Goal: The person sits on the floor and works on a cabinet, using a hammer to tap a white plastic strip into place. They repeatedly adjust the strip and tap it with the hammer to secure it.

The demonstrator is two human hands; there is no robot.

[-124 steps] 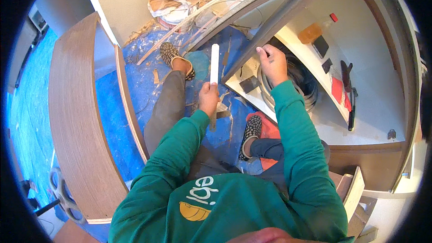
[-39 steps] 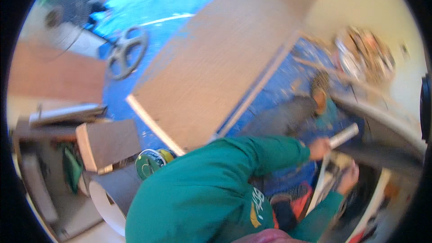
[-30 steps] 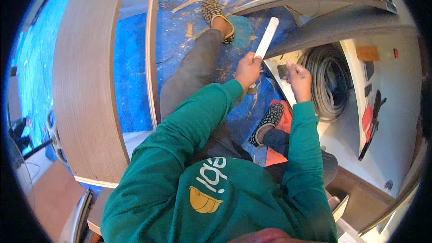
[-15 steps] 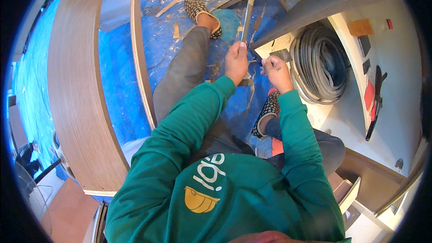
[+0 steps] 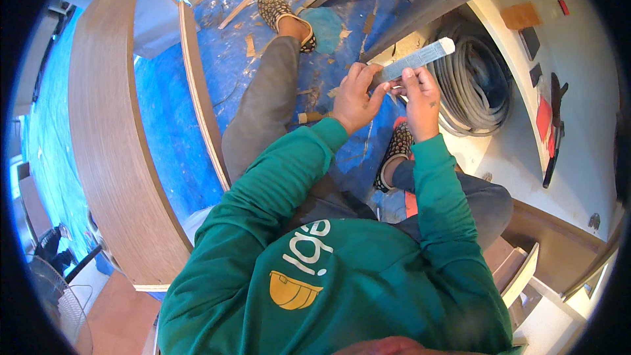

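A flat grey bar point(image 5: 417, 59) with a pale, blunt end slants up to the right in front of me; I cannot make out its exact kind. My left hand point(image 5: 357, 100) is closed around its lower end, thumb and fingers pinching it. Against the bar's near edge, my right hand point(image 5: 421, 96) is closed too, its thumb and fingertips gripping there. Whether some small piece is also between the fingertips is hidden. Beyond the bar, a coil of grey cable point(image 5: 470, 85) lies inside the pale cabinet.
A long wood-faced panel point(image 5: 108, 131) stands on my left, beside a thinner board edge point(image 5: 197, 85). Blue sheeting point(image 5: 256, 6) with scraps and wood strips covers the floor. Black-handled tools point(image 5: 556, 125) and small flat pieces point(image 5: 520, 16) lie on the cabinet surface at right.
The bar has swung from nearly upright to slanting right, its broad face now showing. My right hand has come up against it, and the left has turned toward the right.
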